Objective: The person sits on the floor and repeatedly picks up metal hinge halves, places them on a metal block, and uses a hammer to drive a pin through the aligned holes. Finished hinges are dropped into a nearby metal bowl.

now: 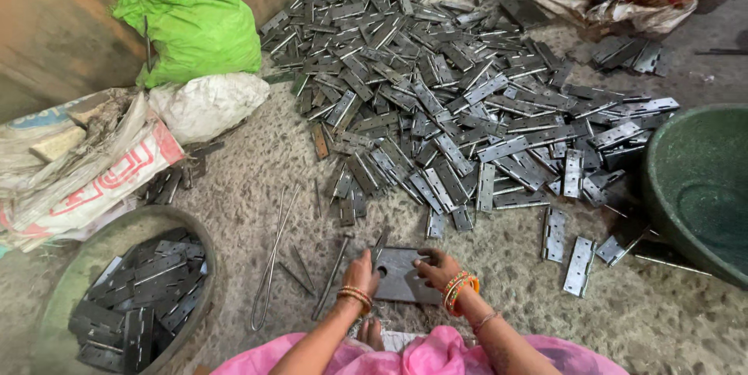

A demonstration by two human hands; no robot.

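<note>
Head view: both hands [401,274] on metal plate [399,275]

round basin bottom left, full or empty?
Partly filled: the round grey basin holds a layer of dark metal hinges, with bare wall above them.

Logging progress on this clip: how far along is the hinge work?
Done: dark hinges fill part of the left basin. In hand: left hand and right hand hold a metal block. Left: a large hinge pile remains on the floor.
</note>
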